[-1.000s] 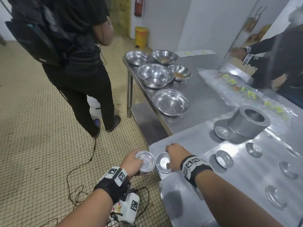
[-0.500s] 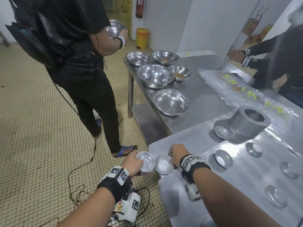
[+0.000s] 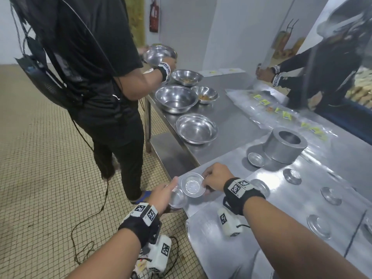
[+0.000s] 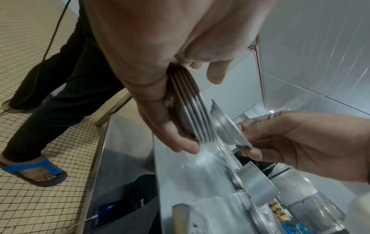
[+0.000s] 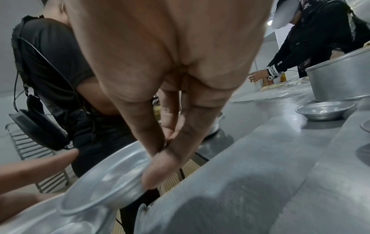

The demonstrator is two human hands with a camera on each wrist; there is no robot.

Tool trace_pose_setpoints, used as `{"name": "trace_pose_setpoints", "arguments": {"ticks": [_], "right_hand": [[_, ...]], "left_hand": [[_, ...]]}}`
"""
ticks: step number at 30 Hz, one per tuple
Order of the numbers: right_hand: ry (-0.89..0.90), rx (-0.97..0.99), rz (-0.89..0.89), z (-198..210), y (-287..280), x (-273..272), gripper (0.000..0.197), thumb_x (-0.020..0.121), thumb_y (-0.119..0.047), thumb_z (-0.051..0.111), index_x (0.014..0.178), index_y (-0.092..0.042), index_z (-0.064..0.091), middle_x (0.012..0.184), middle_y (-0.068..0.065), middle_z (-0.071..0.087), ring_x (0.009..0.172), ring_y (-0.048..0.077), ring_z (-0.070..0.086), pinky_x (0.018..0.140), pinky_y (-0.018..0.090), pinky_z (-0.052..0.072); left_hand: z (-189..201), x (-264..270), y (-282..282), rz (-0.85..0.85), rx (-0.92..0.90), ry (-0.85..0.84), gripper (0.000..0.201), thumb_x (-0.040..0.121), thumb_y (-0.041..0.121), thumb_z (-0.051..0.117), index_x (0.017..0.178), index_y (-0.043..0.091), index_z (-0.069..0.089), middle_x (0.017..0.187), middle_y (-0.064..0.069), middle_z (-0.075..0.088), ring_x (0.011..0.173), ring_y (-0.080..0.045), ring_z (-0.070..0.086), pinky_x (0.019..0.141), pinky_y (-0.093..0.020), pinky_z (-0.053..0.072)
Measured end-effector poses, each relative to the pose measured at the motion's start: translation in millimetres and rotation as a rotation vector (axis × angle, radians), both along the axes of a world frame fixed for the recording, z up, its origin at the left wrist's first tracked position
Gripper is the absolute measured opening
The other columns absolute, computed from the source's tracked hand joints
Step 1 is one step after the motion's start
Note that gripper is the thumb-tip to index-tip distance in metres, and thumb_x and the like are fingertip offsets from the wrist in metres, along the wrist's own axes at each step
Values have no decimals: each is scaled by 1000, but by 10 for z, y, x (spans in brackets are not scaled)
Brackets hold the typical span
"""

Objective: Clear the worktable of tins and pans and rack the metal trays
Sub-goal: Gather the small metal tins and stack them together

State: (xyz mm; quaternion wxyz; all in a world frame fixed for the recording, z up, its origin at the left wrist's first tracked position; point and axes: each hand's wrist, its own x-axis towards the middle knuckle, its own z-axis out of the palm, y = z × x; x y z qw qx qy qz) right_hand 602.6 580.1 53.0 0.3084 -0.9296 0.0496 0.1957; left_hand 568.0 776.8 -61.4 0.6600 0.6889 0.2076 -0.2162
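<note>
The right hand [image 3: 216, 178] pinches a small round shallow metal tin [image 3: 192, 185] by its rim, just above and right of the nested stack of matching tins [image 4: 192, 109] gripped in the left hand [image 3: 163, 195].

The head camera looks down and forward over the worktable [image 3: 231, 125] corner. The left wrist camera, close under the palm, faces right along the table edge; the right wrist camera faces left. All three share the held tin [image 3: 192, 185].
</note>
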Motion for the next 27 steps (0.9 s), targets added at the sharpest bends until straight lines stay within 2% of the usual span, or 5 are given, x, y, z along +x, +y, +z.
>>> {"name": "trace_pose_setpoints", "arguments": {"ticks": [6,10,21,24,27], "right_hand": [[-26,94,-67,207,-98,-170,15,73,10,66,81,3,76,54,2,68,65,29,75,67,40,63],[-64,122,-97,260,-210,-278,15,73,9,68,83,2,77,70,15,74,68,31,75,69,42,63],[8,83,-154,327,-856,-478,20,78,2,71,93,-7,79,67,10,74,70,26,75,74,37,63],[45,66,-211,335,-1158,-471,23,80,-1,71,102,-6,74,52,0,68,52,16,69,58,25,59],[72,21,-240,332,-1498,-410,23,81,-5,72,104,-5,72,66,10,74,58,22,73,69,33,63]], "left_hand": [[491,-41,-347,-73,-121,-85,58,67,55,80,109,17,68,107,-11,74,95,-32,73,87,-55,58],[564,-13,-596,-159,-69,-148,52,67,44,73,112,19,67,102,-9,76,93,-28,74,89,-52,58],[673,-17,-1292,-249,-44,-171,32,83,-5,60,113,8,56,110,-20,60,86,-31,64,46,-28,55],[632,-21,-1474,-276,-13,-179,32,81,2,64,108,17,58,110,-17,64,94,-35,67,57,-35,59],[594,-31,-1620,-273,33,-195,29,75,9,67,99,23,59,104,-13,67,96,-36,68,71,-44,61]]}}
